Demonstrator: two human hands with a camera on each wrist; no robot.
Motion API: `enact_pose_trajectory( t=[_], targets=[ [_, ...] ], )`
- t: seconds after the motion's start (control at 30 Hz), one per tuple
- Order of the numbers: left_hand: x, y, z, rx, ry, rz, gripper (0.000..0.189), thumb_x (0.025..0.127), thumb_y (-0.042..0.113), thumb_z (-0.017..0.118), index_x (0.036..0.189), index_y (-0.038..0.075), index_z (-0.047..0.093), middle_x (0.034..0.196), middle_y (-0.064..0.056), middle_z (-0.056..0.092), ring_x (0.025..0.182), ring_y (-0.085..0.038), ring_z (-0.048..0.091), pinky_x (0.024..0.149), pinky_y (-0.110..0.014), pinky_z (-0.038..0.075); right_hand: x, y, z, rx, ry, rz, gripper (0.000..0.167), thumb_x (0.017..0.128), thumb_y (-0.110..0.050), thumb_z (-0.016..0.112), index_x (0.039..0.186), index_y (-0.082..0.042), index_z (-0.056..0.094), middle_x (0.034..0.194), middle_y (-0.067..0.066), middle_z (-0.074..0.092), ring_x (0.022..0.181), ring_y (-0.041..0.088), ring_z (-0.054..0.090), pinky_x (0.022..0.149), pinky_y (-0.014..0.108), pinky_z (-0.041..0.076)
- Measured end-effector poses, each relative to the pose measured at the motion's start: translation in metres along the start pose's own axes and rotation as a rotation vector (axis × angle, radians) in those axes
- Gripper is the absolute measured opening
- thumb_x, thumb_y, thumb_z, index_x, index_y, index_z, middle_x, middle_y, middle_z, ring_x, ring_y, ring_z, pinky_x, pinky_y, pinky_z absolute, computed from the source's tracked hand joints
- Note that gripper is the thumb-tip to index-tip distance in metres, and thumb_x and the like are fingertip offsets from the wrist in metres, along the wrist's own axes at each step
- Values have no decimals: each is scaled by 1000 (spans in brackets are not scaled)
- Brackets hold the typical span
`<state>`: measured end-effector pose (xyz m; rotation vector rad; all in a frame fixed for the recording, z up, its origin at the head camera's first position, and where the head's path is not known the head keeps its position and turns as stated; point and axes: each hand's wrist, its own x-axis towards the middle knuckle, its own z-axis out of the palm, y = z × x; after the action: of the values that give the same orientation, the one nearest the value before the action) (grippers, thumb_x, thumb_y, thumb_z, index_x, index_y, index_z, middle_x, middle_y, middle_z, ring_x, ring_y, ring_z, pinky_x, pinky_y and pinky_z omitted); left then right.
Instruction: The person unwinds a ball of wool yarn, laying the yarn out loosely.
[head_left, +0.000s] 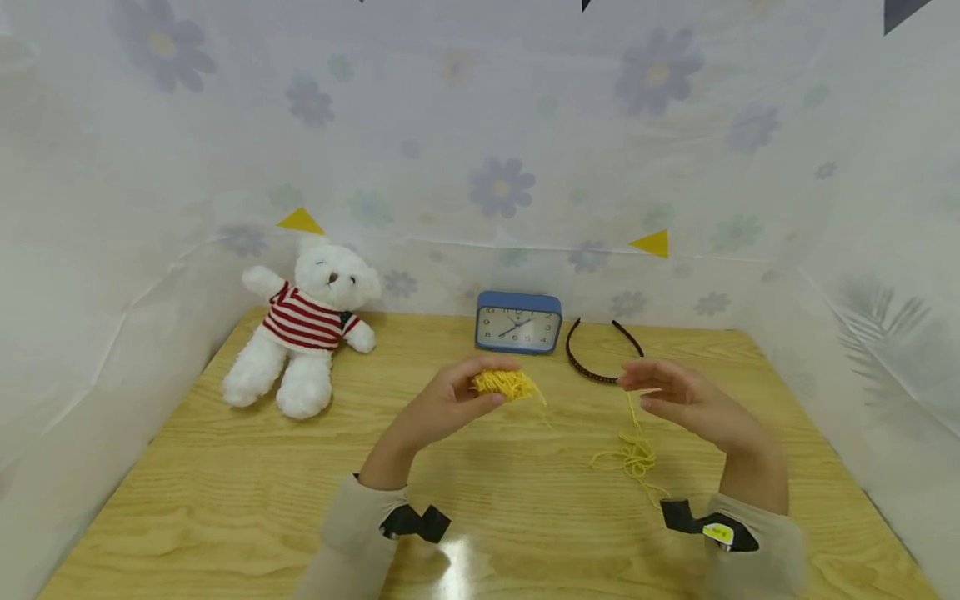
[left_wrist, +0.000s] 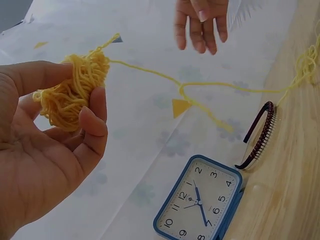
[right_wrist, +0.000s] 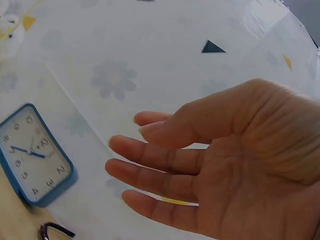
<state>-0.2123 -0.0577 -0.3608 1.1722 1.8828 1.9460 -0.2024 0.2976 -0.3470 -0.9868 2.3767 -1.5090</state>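
Observation:
My left hand (head_left: 438,408) grips a small bundle of yellow yarn (head_left: 504,383) above the table, thumb and fingers curled round it. In the left wrist view, a strand (left_wrist: 145,69) runs from the bundle (left_wrist: 75,95) toward loose yarn lying on the table. That tangled loose yarn (head_left: 636,457) is below and left of my right hand (head_left: 701,404). The right hand is raised with relaxed, slightly bent fingers, and its palm (right_wrist: 240,185) holds nothing in the right wrist view. A strand rises from the tangle toward the right fingertips in the head view; contact cannot be told.
A blue alarm clock (head_left: 517,323) stands at the back middle of the wooden table (head_left: 247,492). Right of it lies a dark headband (head_left: 588,372). A white teddy bear (head_left: 307,329) in a striped shirt sits at the back left. Patterned white sheeting (head_left: 420,108) surrounds the table.

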Motion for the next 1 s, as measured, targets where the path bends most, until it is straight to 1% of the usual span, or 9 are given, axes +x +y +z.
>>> enact_pose_trajectory(
  t=[0.2,0.37,0.47,0.53,0.67,0.77,0.87,0.93,1.0],
  targets=[
    [1,1,4,5,-17,-14,38,97,5,52,133,-5,46,134,-19,44,99,-17,55,79,-27,51,30,-14,31,23,-96,-102,59,96,8,45,149,-2,20,144,5,36,131,20,36,100,28,40],
    [2,2,5,26,-13,-25,39,99,14,50,133,-4,46,132,-18,46,78,-15,51,66,-24,46,45,-19,55,131,-159,-111,75,93,6,53,152,-7,9,148,17,27,135,28,30,104,39,37],
    [2,1,6,46,8,-39,37,100,16,48,133,-1,48,122,-15,51,68,-20,45,60,-24,42,51,-20,65,162,-161,-82,80,92,3,56,153,-14,7,147,21,29,134,27,33,105,42,35],
    [2,1,6,52,20,-44,36,101,16,47,132,0,49,116,-14,53,67,-21,45,60,-24,42,54,-20,70,174,-156,-60,80,92,0,58,153,-16,7,143,21,34,130,25,39,106,39,35],
    [1,1,5,54,31,-55,35,101,15,47,132,0,50,113,-12,54,65,-20,43,59,-24,42,59,-20,76,237,-190,-69,78,93,0,57,152,-10,7,126,23,52,108,26,56,92,35,47],
    [1,1,3,57,38,-62,34,100,14,47,132,1,51,104,-10,54,58,-17,38,55,-24,39,60,-22,78,308,-235,-88,72,94,1,54,150,-3,8,104,16,61,82,21,58,71,33,50],
    [0,1,1,63,51,-66,35,101,15,47,132,0,51,94,-9,53,53,-14,34,52,-24,36,58,-26,78,288,-212,-85,55,96,0,51,145,4,24,84,7,58,64,15,48,57,30,43],
    [0,0,1,74,60,-63,35,100,17,48,131,1,53,99,-9,55,52,-12,32,52,-24,36,56,-28,77,247,-161,-69,32,98,-1,49,129,6,45,77,2,54,67,10,50,58,28,44],
    [0,0,0,89,69,-54,34,100,19,49,130,2,55,109,-10,57,50,-11,30,51,-24,36,54,-30,75,199,-96,-65,17,98,-2,48,111,3,57,72,4,51,60,11,46,54,28,42]
  ],
)
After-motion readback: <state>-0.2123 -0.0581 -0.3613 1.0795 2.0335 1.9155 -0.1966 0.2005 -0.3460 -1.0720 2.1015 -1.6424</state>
